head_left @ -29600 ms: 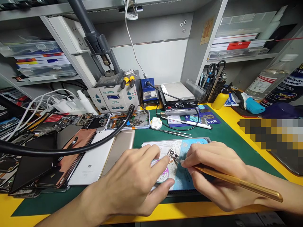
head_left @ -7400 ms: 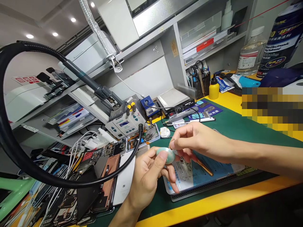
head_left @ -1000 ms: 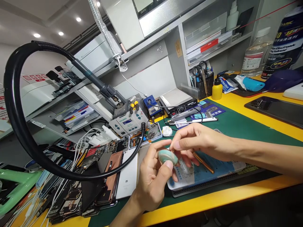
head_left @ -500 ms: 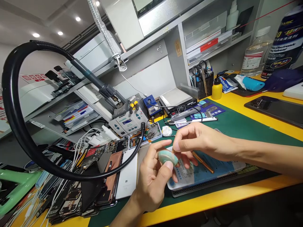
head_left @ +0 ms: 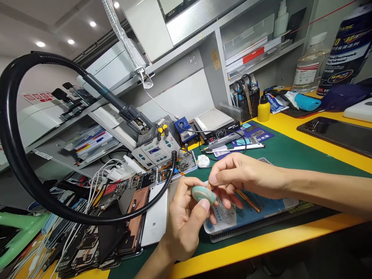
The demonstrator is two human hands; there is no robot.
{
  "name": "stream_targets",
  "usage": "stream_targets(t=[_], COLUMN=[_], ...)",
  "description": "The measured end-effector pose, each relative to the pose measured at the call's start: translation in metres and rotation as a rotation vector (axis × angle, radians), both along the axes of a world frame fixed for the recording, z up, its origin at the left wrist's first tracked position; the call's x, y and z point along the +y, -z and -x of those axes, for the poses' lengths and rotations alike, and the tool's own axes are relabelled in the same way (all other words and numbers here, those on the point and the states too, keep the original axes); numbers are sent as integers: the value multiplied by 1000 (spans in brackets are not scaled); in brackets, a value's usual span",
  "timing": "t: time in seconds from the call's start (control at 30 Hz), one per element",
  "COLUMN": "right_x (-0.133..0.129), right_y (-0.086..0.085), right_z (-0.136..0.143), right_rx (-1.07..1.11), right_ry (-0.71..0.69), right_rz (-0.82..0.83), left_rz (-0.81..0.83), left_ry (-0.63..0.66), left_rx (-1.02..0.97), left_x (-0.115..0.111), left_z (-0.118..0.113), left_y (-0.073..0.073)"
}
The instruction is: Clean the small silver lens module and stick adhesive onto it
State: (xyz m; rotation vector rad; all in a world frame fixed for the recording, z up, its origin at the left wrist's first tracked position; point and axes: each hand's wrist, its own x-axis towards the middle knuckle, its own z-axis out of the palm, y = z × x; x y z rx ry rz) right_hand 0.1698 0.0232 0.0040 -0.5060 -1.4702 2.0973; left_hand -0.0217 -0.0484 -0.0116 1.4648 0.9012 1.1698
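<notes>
My left hand point(head_left: 186, 224) is closed around a pale green spool of desoldering braid point(head_left: 200, 193), its thumb pressed on the near face. From the spool's right edge comes a short copper-coloured braid point(head_left: 209, 186). My right hand point(head_left: 238, 176) pinches the braid's end between thumb and forefinger, its other fingers curled below. Under the hands lies a blue and white printed mat or tray point(head_left: 267, 205). A copper-coloured slim tool, possibly tweezers point(head_left: 249, 201), lies on it beneath my right hand.
A stack of phone parts point(head_left: 95, 236) and a white phone point(head_left: 155, 215) lie left. A black hose point(head_left: 11, 155) loops from the left to the rework station point(head_left: 157, 149). A yellow bottle point(head_left: 264, 109), a pen holder point(head_left: 249, 102) and a dark phone point(head_left: 337, 133) lie beyond the green mat point(head_left: 308, 162).
The view has shifted slightly. Both hands keep nearly the same pose; a little more copper braid shows between the spool and my right fingertips.
</notes>
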Motion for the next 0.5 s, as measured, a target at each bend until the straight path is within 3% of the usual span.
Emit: stream_targets(t=[0.5], right_x=[-1], right_y=[-2], right_z=[-1], right_rx=[-28], right_ry=[-21], right_rz=[-22], left_rz=[-12], left_ry=[6], left_rx=[-5], left_x=[0], left_z=[0], left_y=[1])
